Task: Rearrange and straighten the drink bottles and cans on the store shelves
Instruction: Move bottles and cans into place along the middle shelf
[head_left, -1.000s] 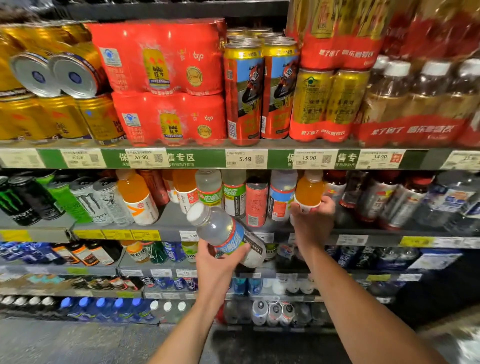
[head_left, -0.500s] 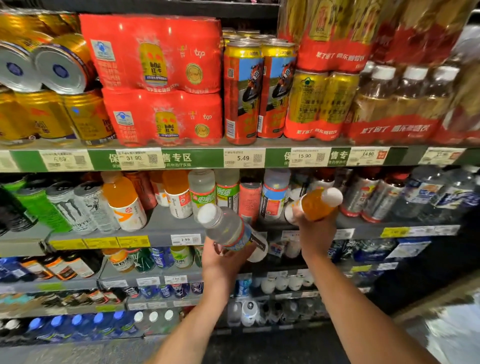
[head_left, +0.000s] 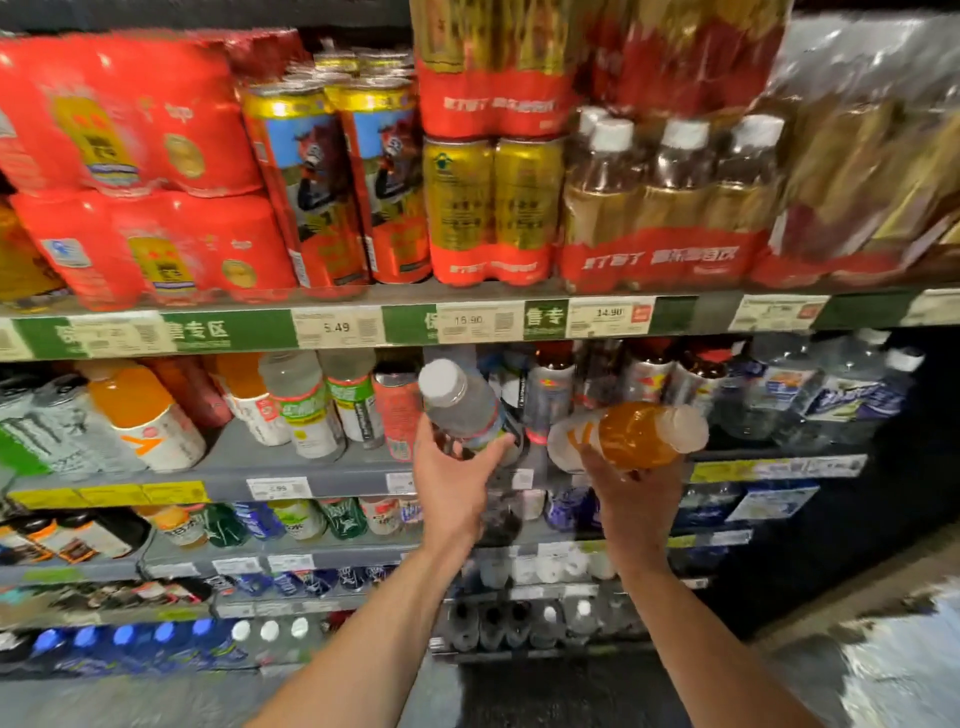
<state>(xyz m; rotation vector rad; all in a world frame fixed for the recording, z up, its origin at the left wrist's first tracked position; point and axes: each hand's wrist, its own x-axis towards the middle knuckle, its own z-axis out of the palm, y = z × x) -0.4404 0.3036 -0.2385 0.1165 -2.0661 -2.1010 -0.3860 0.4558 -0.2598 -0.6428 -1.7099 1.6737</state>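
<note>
A clear bottle (head_left: 462, 402) of ribbed, translucent plastic with a round white cap is held in the left hand (head_left: 454, 478), whose fingers are curled round its lower, labelled part; it is tilted with the cap up and to the left, in front of the second shelf (head_left: 228, 467). An orange bottle (head_left: 631, 435) is gripped from below in the right hand (head_left: 631, 501), the fingers wrapped round its smooth body; it is laid almost on its side, its pale cap pointing right and its white-labelled base pointing left, just beside the clear bottle but apart from it. Both are held in front of the shelf, not set on it. On that grey shelf, to the left, another orange bottle with a white label (head_left: 143, 415), two cloudy bottles with green bands (head_left: 324, 405) and a slim red can (head_left: 397, 410) are stood, several of them leaning. On the upper shelf (head_left: 395, 296), glossy red shrink-wrapped packs (head_left: 130, 171), tall cylindrical cans with gold rims (head_left: 337, 182), gold cans in red film (head_left: 491, 208) and wrapped amber bottles with white caps (head_left: 670, 197) are lined up. Paper price tags (head_left: 337, 326) are fixed along the green edge strip. The lower shelves are blurred; only small bottles and round caps can be made out.
</note>
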